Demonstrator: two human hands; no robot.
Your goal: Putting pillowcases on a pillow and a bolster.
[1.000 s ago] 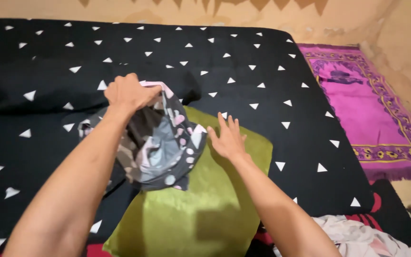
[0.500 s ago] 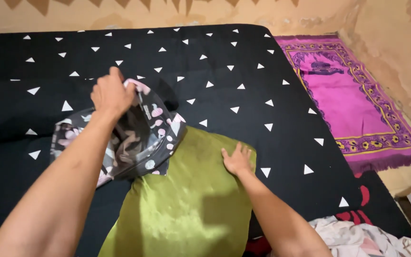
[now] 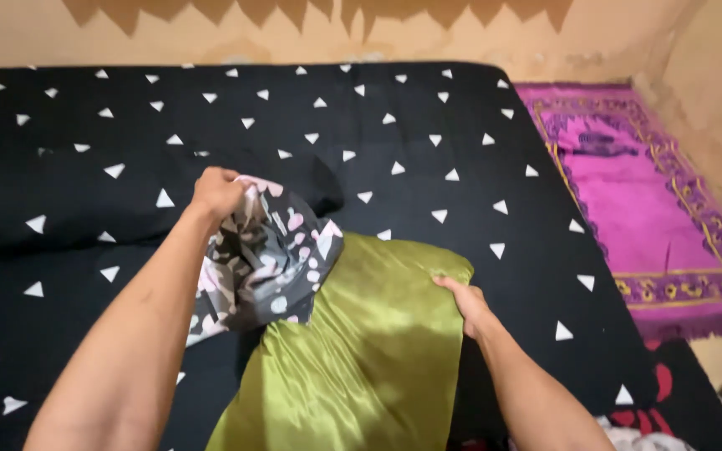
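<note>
The left hand (image 3: 217, 190) is clenched on the top edge of a dark patterned cover (image 3: 265, 263), pinching the cloth in a fist and lifting it so that it hangs open over the near left corner of a green pillow (image 3: 361, 342). The right hand (image 3: 467, 302) is closed on the pillow's right edge, just below its far right corner, thumb over the top face and fingers curled under the side.

There is one pillow and one cover. The pillow lies on a black sheet (image 3: 428, 134) printed with many small white triangles. Its long axis runs from the near bottom edge of the view up and away, leaning a little to the right, so its far short end points toward the wall (image 3: 461, 33). The cover's mouth sits at that far end, on the left corner, with the rest of the cloth bunched to the left of the pillow.

One long lump under the black sheet (image 3: 127, 196) lies behind the left hand. One purple rug (image 3: 653, 209) lies on the floor to the right of the bed. A bit of pale crumpled cloth (image 3: 645, 438) shows at the bottom right.
</note>
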